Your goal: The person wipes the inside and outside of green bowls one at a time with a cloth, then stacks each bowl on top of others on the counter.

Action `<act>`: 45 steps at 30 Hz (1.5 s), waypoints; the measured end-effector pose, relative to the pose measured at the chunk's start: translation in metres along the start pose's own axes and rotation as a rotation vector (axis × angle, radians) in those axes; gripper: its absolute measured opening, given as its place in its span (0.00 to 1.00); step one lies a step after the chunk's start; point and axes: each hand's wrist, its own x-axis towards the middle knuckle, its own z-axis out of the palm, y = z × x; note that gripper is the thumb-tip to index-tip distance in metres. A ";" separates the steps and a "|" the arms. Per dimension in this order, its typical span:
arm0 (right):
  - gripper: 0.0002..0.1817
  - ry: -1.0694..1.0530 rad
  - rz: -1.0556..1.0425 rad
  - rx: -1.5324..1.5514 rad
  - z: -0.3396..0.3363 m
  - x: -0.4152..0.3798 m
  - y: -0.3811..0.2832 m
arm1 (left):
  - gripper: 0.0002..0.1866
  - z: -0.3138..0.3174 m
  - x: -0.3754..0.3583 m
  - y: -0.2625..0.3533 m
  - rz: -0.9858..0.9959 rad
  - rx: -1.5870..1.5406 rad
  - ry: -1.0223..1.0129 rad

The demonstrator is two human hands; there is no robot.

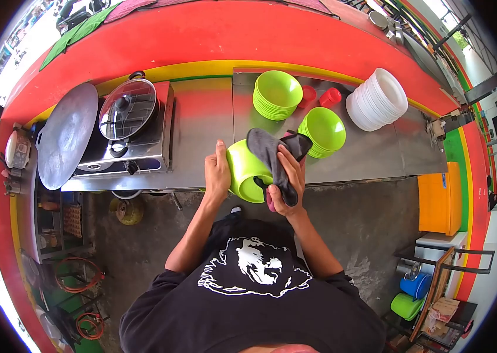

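Note:
A lime-green bowl [241,166] is tilted on its side in front of my chest, near the counter's front edge. My left hand [218,173] grips its left side, thumb pointing up. In my right hand [288,182] is a dark grey cloth [267,152], pressed against the bowl's right side and bunched around my fingers. Beyond my hands stand two stacks of matching bowls: one farther back [278,96], the other nearer and to the right [322,133]. Part of the held bowl is hidden behind the cloth.
A steel counter [201,123] runs across, backed by a red wall [201,44]. Left are a gas stove [142,154], a glass-lidded pan [128,110] and a large round metal lid [67,136]. Red containers [330,97] and stacked white bowls [377,100] stand right. An orange box [439,200] is lower right.

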 end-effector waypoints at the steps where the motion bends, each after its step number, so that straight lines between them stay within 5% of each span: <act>1: 0.32 -0.030 -0.031 -0.049 -0.004 0.009 -0.003 | 0.37 -0.002 0.001 0.001 0.002 0.060 -0.031; 5: 0.30 -0.321 -0.057 -0.163 -0.018 0.029 -0.021 | 0.38 -0.001 0.001 0.001 0.044 0.274 -0.105; 9: 0.30 -0.357 -0.090 -0.168 -0.020 0.029 -0.018 | 0.38 0.001 0.005 -0.011 0.085 0.315 -0.104; 16: 0.34 0.064 0.002 -0.046 0.000 -0.002 0.000 | 0.34 0.011 -0.001 0.004 -0.001 -0.131 0.036; 25: 0.36 0.152 0.181 0.004 0.006 -0.012 -0.001 | 0.34 0.015 -0.003 -0.001 -0.019 -0.126 0.060; 35: 0.30 -0.417 -0.051 -0.210 -0.024 0.027 -0.029 | 0.34 0.004 -0.001 -0.016 0.053 0.360 -0.207; 45: 0.34 0.111 0.078 -0.090 0.004 -0.012 -0.006 | 0.28 0.013 -0.015 0.003 -0.139 -0.309 0.098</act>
